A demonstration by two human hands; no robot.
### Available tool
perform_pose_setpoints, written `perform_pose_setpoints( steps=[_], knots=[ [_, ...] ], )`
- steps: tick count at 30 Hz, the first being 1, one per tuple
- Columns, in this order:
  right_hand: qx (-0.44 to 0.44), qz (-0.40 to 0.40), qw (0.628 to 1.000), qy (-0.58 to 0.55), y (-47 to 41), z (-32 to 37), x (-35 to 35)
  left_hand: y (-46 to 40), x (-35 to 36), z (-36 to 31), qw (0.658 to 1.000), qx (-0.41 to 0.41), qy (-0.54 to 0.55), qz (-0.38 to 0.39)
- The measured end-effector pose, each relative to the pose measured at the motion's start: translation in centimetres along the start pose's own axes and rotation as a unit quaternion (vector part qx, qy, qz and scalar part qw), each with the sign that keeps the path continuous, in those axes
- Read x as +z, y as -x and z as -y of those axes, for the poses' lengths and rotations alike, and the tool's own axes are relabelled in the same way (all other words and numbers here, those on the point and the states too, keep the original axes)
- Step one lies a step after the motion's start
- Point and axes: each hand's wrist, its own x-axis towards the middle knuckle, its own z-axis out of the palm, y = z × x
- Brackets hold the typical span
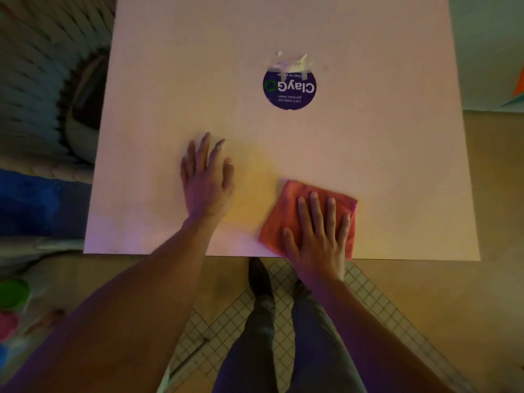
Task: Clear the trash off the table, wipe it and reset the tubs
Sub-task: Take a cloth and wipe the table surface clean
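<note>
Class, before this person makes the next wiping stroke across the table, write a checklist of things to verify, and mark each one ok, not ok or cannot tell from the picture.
1. Cloth under the wiping hand: ok. The right hand lies flat on the red cloth.
2. Other hand steadying: ok. The left hand rests open on the table.
3. Path ahead free of trash: not ok. Torn white scraps sit at the far edge of the round purple sticker.
4. Cloth damp: cannot tell.
5. Tubs back on the table: not ok. None stand on it.
</note>
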Motion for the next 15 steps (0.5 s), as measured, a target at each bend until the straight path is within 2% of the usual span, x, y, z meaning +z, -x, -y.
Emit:
perform_pose_setpoints(
  steps=[7,12,15],
  knots=[
    [0.021,0.002,1.0,-0.002,0.3,0.6,-0.3,6.2,-5.3,9.2,0.99,-0.109,-0.082,0.022],
    [0.073,-0.004,0.997,-0.005,-2.6,2.9,0.0,6.5,-5.3,8.9,0.986,-0.139,-0.074,0.048],
    [0.073,-0.01,0.997,-0.024,-6.2,5.6,0.1,6.6,-5.4,9.1,0.987,-0.137,-0.074,0.044]
  ],
)
